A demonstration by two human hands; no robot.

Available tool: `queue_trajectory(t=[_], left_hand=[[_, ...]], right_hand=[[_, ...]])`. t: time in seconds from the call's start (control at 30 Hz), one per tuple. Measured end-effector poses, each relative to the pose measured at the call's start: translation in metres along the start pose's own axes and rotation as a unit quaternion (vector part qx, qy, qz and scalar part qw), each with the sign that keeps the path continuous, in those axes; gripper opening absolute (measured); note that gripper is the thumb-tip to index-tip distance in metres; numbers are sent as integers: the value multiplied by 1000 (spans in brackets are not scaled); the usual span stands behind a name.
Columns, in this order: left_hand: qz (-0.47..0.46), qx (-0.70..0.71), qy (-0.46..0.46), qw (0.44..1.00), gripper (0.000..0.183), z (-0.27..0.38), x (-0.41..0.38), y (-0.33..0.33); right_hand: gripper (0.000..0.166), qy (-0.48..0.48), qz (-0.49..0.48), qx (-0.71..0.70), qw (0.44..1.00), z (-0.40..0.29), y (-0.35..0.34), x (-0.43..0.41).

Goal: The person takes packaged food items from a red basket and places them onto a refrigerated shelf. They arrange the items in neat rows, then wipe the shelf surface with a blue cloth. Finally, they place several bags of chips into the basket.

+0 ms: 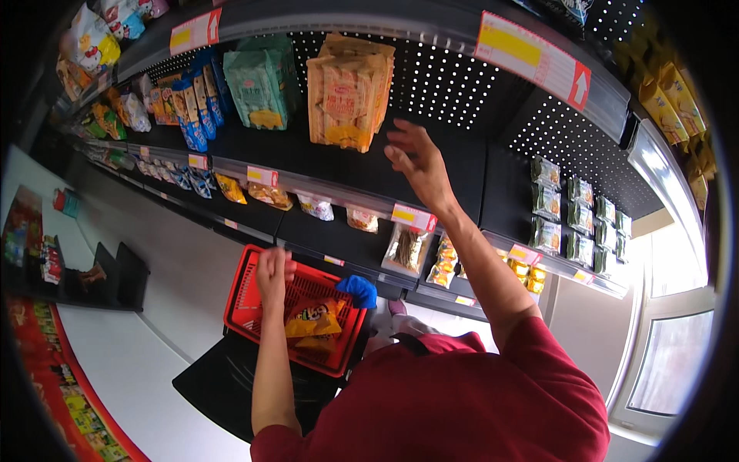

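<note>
My right hand [420, 164] reaches over the black shelf with its fingers apart and nothing in them. Just left of it stand orange snack bags [346, 98], one behind another; the fingertips are close to their side but seem apart from it. Farther left is a group of green snack bags [257, 89]. My left hand [272, 276] hovers over the red plastic basket [230, 315], and I see nothing in it. Inside the basket lie yellow-orange snack bags [314, 317]. A blue cloth [358, 291] hangs on its right corner.
Small green packets [547, 202] stand stacked on the shelf at right. Below run lower-shelf snacks, including a clear bag of dark sticks [409, 248]. The upper shelf edge [369, 20] overhangs the bags. A black surface [231, 375] lies beside the basket; a window [672, 364] is at right.
</note>
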State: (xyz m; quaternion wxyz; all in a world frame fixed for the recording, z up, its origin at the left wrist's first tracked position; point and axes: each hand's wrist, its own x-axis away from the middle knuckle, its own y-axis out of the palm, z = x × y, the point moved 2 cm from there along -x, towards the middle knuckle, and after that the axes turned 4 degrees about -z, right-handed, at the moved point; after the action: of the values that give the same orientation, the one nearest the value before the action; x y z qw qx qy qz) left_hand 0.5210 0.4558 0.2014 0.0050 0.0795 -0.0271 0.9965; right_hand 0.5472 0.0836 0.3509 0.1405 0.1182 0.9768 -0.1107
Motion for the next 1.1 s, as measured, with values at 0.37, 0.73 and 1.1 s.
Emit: queue_trajectory(t=[0.37,0.73,1.1], left_hand=[[-77,-151,330,929,63,256,-153,166],[-42,-268,388,881,71,257,-168,164],[-152,-333,302,880,53,288,-76,108]], right_hand=[[71,-36,38,-7,999,31,8,-81],[70,-66,-11,83,994,23,8,-82],[60,-43,-70,-29,996,21,30,-68]])
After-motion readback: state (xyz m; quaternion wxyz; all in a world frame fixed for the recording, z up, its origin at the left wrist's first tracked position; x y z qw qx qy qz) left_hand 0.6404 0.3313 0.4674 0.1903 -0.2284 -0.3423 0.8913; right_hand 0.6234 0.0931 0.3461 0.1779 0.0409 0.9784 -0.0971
